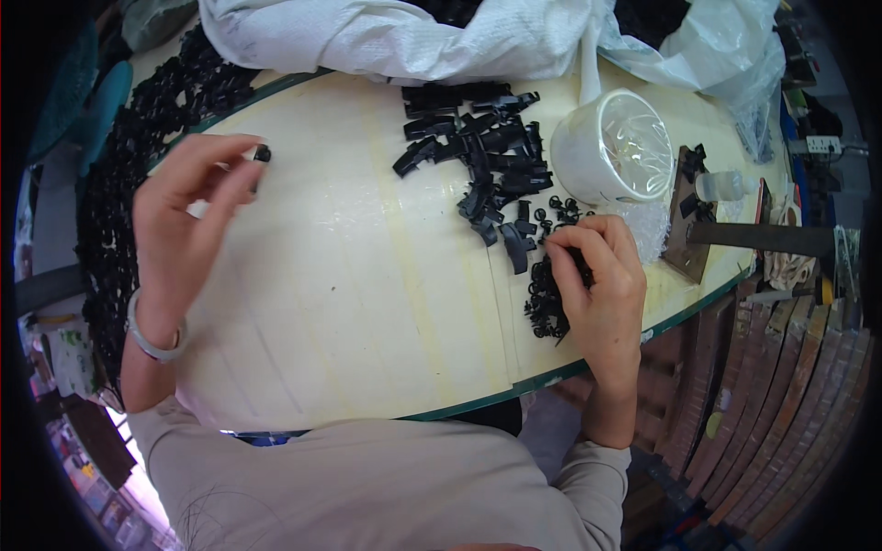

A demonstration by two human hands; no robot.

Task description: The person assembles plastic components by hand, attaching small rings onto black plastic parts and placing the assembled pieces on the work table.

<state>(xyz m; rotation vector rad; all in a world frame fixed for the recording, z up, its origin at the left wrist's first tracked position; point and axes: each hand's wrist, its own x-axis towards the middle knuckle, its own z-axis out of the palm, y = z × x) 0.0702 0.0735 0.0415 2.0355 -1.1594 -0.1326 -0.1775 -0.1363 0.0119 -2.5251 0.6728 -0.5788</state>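
Clip (263,153), a small black plastic piece, was pinched at its edges in the left hand (188,216) grip above the bench (349,303); judged light, stiff, easily dropped; right hand (602,275) fingertips closed on rings (544,298).

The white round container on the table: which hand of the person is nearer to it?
Right. The right hand rests on small black rings just below the white round container. The left hand is far across the table, pinching a small black piece.
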